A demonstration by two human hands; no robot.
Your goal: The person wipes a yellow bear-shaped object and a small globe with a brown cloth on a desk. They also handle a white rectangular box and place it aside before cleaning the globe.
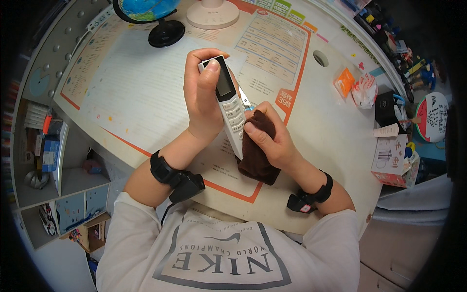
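Note:
A white remote control [229,118] with a dark display is gripped near its top by my left hand [204,91], the thumb lying on the dark front. My right hand [275,140] holds a folded dark brown cloth [257,149] against the lower right edge of the remote. Partly hidden behind the remote, a pair of scissors [244,96] shows metal and a bit of blue handle. Under both hands lies a printed desk mat [160,116] with an orange border.
A globe's black base [166,33] and a round white lamp base [212,15] stand at the far side. Orange and white plastic packets [365,90], a black box [386,111], a paper cup [386,130] and a printed carton [389,160] are at the right. Open shelves [78,182] stand left.

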